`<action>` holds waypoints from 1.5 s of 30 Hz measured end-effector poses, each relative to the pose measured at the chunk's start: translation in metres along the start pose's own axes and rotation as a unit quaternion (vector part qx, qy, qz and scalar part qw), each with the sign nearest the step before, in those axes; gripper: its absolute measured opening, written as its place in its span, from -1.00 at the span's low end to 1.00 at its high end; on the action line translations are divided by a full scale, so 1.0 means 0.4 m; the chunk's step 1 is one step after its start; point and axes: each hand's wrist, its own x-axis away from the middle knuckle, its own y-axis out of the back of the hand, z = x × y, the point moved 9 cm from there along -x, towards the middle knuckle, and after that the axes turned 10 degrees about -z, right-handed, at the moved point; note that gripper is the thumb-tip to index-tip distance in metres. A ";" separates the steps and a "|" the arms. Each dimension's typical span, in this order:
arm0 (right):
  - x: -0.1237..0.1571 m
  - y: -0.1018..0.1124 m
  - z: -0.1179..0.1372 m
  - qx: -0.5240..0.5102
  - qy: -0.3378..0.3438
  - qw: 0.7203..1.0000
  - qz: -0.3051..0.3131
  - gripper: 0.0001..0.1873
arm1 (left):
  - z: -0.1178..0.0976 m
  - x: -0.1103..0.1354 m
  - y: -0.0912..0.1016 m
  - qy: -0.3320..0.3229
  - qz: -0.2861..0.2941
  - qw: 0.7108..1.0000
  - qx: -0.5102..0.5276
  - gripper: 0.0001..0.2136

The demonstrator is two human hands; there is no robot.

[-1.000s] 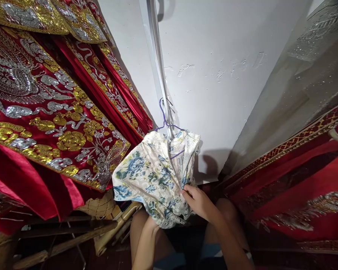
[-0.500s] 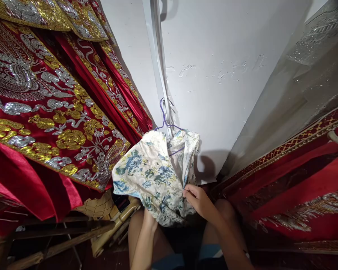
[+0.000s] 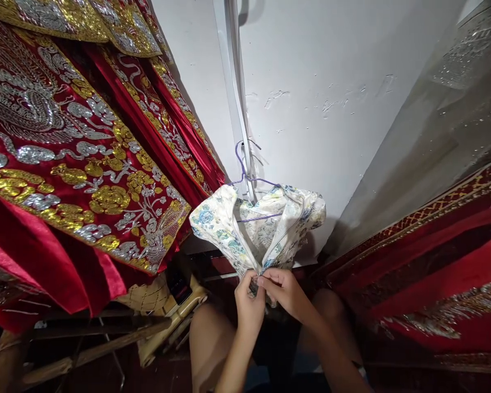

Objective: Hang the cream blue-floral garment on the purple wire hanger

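Note:
A white blouse (image 3: 219, 215) with blue and yellow flowers hangs from a purple wire hanger (image 3: 240, 164) against the white wall. Its neckline gapes in a V, showing the hanger's lower bar inside. At the bottom of that V, my left hand (image 3: 250, 300) pinches the left front edge. My right hand (image 3: 285, 292) grips the right front edge at the same height, the fingertips of both hands nearly touching. Any fastener between them is too small to make out. The lower part of the blouse is mostly hidden behind my hands.
On the left hangs red cloth (image 3: 110, 199) with gold and silver sequin embroidery. More red trimmed fabric (image 3: 425, 262) is on the right. A pale vertical strip (image 3: 231, 71) runs up the wall (image 3: 331, 49). Bamboo furniture (image 3: 163, 327) stands low at the left.
My left hand has come out from under the blouse and up to its front edge beside my right hand. The blouse's front is drawn together there, and its neckline spreads wider.

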 end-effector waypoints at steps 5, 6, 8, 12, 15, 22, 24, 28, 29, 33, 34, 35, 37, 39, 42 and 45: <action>-0.086 0.086 0.130 0.015 0.036 0.992 -0.118 -0.65 | -0.016 -0.032 -0.053 -0.055 0.052 0.997 -0.023 -0.87; -0.105 0.102 0.171 0.022 0.049 0.988 -0.144 -0.66 | -0.012 -0.034 -0.062 -0.062 0.064 0.995 -0.042 -0.86; -0.139 0.114 0.250 0.023 0.067 0.982 -0.174 -0.68 | 0.004 -0.040 -0.076 -0.070 0.083 0.991 -0.080 -0.86; -0.176 0.095 0.362 -0.064 0.085 0.979 -0.172 -0.72 | 0.048 -0.062 -0.086 -0.066 0.118 0.983 -0.127 -0.87; -0.174 0.090 0.406 -0.100 0.121 0.974 -0.162 -0.72 | 0.061 -0.094 -0.076 -0.050 0.152 0.975 -0.152 -0.81; -0.151 0.097 0.370 -0.064 0.110 0.980 -0.156 -0.76 | -0.234 -0.225 0.045 -0.152 0.004 0.988 -0.010 -0.73; -0.139 0.087 0.370 -0.051 0.124 0.981 -0.142 -0.76 | -0.346 -0.246 0.068 -0.227 -0.044 0.973 0.015 -0.66; -0.130 0.081 0.385 -0.041 0.160 0.977 -0.135 -0.74 | -0.454 -0.265 0.021 -0.307 0.001 0.950 -0.061 -0.87; -0.135 0.082 0.385 -0.035 0.170 0.975 -0.137 -0.74 | -0.466 -0.265 0.013 -0.318 0.001 0.945 -0.073 -0.91; -0.178 0.091 0.328 0.039 0.180 0.970 -0.157 -0.74 | -0.502 -0.251 0.033 -0.359 -0.058 0.929 -0.071 -0.90; -0.189 0.091 0.300 0.062 0.171 0.971 -0.157 -0.72 | -0.507 -0.251 0.056 -0.363 -0.095 0.924 -0.068 -0.90; -0.197 0.090 0.269 0.080 0.159 0.972 -0.154 -0.70 | -0.506 -0.254 0.088 -0.360 -0.140 0.920 -0.064 -0.90; -0.198 0.085 0.210 0.089 0.142 0.976 -0.137 -0.66 | -0.481 -0.271 0.170 -0.326 -0.232 0.915 -0.040 -0.90; -0.181 0.084 0.163 0.069 0.128 0.982 -0.122 -0.66 | -0.411 -0.302 0.259 -0.249 -0.292 0.922 0.046 -0.90; -0.138 0.077 0.119 0.033 0.106 0.989 -0.099 -0.68 | -0.220 -0.355 0.339 -0.041 -0.304 0.912 0.274 -0.88; -0.098 0.055 0.101 0.016 0.088 0.994 -0.062 -0.71 | -0.017 -0.347 0.321 0.190 -0.303 0.841 0.405 -0.86</action>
